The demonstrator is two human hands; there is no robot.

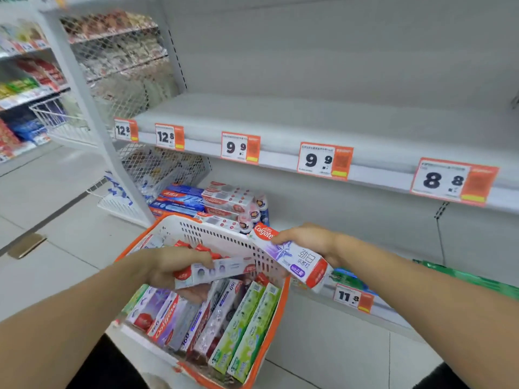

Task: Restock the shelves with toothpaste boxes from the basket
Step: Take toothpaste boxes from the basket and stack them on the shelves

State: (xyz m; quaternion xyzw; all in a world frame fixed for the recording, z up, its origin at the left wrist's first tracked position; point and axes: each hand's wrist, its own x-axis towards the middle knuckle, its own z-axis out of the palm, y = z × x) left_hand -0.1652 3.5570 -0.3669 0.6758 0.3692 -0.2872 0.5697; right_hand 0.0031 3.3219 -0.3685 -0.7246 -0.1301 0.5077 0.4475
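Toothpaste boxes: two in hand, rest in basket. Right hand (306, 242) grips a white-purple Colgate box (292, 258), fingers curled over its top edge, box tilted, held over the basket's right rim just in front of the lower shelf. Left hand (174, 269) grips a white-red box (216, 272), thumb on top, fingers under, held roughly level above the basket contents. White basket with orange rim (280, 307) sits below both hands; packed boxes stand on edge inside, two green boxes (247, 329) at its right side, purple and red ones to their left. Middle shelf (280, 119) carries orange price tags (324, 161) along its front edge, reading 12.8, 12.8, 9.9, 9.9, 8.8. Lower shelf holds a stack of blue and white-red boxes (202, 202) at its left end, behind the basket. Another tag, 11.8 (352, 299), on the bottom edge, right of basket. Tiled floor (56, 192) to the left.
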